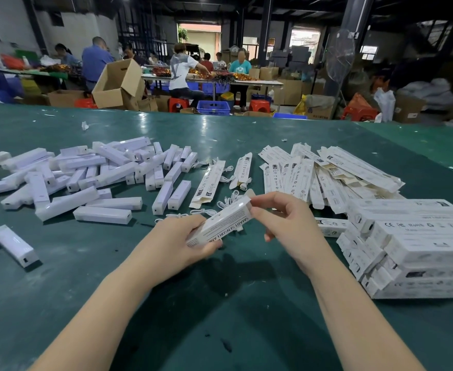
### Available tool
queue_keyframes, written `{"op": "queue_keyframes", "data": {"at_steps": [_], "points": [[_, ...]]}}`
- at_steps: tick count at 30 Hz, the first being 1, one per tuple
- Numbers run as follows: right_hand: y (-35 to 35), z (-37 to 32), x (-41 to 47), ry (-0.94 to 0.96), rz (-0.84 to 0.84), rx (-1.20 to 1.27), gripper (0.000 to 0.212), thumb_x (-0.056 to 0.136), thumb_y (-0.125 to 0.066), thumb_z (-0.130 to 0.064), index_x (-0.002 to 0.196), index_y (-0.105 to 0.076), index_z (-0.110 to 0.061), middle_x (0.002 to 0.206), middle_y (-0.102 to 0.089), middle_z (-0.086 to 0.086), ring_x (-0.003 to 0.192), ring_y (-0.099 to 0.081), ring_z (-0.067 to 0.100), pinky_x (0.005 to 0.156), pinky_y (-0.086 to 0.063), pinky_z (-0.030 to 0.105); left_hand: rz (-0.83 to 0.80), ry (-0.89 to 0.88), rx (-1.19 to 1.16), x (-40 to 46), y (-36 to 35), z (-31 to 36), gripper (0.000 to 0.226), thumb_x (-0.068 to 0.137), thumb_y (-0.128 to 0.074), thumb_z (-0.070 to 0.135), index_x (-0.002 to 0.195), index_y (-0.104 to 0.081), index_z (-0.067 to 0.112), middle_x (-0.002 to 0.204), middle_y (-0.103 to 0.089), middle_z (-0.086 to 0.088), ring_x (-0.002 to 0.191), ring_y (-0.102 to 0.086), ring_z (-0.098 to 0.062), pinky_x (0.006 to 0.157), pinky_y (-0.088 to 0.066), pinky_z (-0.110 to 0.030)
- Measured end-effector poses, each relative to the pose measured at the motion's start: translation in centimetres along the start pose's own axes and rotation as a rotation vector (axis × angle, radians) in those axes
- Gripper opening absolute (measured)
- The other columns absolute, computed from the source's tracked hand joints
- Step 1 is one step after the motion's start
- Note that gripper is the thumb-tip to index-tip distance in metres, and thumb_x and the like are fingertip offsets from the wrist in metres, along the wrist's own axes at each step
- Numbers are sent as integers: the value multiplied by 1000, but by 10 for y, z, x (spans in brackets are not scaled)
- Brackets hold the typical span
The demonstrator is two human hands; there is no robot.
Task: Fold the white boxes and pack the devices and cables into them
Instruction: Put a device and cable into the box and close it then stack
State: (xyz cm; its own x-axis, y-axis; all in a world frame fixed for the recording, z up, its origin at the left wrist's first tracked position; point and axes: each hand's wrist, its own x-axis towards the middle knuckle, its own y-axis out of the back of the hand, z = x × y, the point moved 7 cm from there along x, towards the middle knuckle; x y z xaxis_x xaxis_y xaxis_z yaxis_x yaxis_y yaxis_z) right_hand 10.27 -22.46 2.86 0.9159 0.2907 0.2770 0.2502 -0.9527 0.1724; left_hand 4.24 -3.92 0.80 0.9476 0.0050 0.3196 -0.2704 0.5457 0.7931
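We hold a white box (221, 223) above the green bench (220, 303), left grip (178, 241) wrapped round its near end, right grip (287, 216) pinching its far end. Smooth plastic devices (86, 178) lie left of our grips, flat printed cartons (327, 170) beyond the right, coiled cables (228, 202) just behind the box.

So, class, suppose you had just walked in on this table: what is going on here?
A person is packing at a green table. The left hand grips a white box while the right hand pinches its far end, apparently closing the flap. To the left lies a heap of white devices, behind the hands lie cables, further back on the right unfolded flat boxes, and on the right a stack of finished boxes.
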Motion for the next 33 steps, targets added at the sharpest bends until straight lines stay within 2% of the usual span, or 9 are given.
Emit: {"op": "queue_keyframes", "data": {"at_steps": [5, 9, 12, 15, 18, 21, 27, 29, 33], "points": [[-14, -4, -3, 20, -78, -58, 33, 93, -59, -11, 68, -71, -30, 101, -61, -4, 66, -52, 6, 63, -46, 18, 9, -9, -12, 1, 2, 3, 29, 82, -65, 49, 83, -58, 20, 70, -60, 4, 67, -53, -10, 63, -43, -24], [-21, -3, -4, 31, -57, -76, 31, 94, -51, -7, 90, -67, -33, 116, -55, -6, 73, -51, 1, 73, -42, 13, 105, 81, 19, -1, 10, -3, 27, 78, -67, 42, 77, -53, 19, 66, -58, 1, 66, -57, -21, 63, -47, -37], [-12, 0, -2, 51, 28, -104, 39, 91, -49, -8, 110, -62, -40, 118, -53, -15, 78, -53, -6, 77, -43, 11, 282, 203, -67, -1, 25, -16, 20, 79, -67, 33, 79, -55, 17, 66, -58, -1, 59, -53, -23, 55, -44, -34], [-19, 9, 0, 82, -63, -408, 39, 91, -50, -10, 121, -59, -35, 119, -57, -12, 97, -49, -10, 89, -39, 17, 325, 282, -57, -1, 31, -26, 19, 81, -65, 32, 93, -63, 18, 79, -65, 4, 73, -60, -19, 65, -51, -35], [-55, 30, -8, 148, -346, -769, 43, 95, -51, -21, 136, -55, -32, 132, -54, -1, 124, -40, 16, 109, -29, 29, 239, 337, -10, 0, 23, -30, 20, 81, -64, 34, 87, -60, 16, 77, -65, 1, 74, -60, -24, 68, -53, -41], [-77, 33, -14, 282, -393, -993, 37, 95, -51, -30, 132, -60, -32, 134, -55, -5, 123, -42, 22, 109, -28, 31, 213, 329, -11, 0, 18, -28, 19, 80, -65, 33, 85, -59, 15, 76, -64, -1, 75, -60, -25, 69, -53, -41], [-59, 18, -8, 211, -182, -643, 22, 88, -60, -10, 98, -72, -25, 98, -70, -4, 97, -62, 12, 93, -46, 31, 136, 285, -256, 2, 11, -17, 10, 80, -70, 31, 79, -64, 23, 68, -64, 6, 58, -55, -5, 54, -46, -26], [-50, 12, -9, 204, -101, -458, 25, 84, -66, -7, 97, -68, -29, 88, -70, -11, 84, -65, 4, 87, -51, 26, 103, 313, -462, 2, 9, -12, 8, 81, -73, 26, 80, -67, 21, 74, -70, 0, 61, -62, -8, 60, -53, -33], [-52, -4, -15, 333, -98, -348, 36, 79, -72, -2, 107, -67, -24, 86, -69, -13, 80, -63, 5, 77, -49, 12, 121, 292, -749, 2, 9, -2, 13, 80, -76, 7, 78, -64, 11, 69, -72, -1, 65, -69, -8, 60, -54, -17]]}}
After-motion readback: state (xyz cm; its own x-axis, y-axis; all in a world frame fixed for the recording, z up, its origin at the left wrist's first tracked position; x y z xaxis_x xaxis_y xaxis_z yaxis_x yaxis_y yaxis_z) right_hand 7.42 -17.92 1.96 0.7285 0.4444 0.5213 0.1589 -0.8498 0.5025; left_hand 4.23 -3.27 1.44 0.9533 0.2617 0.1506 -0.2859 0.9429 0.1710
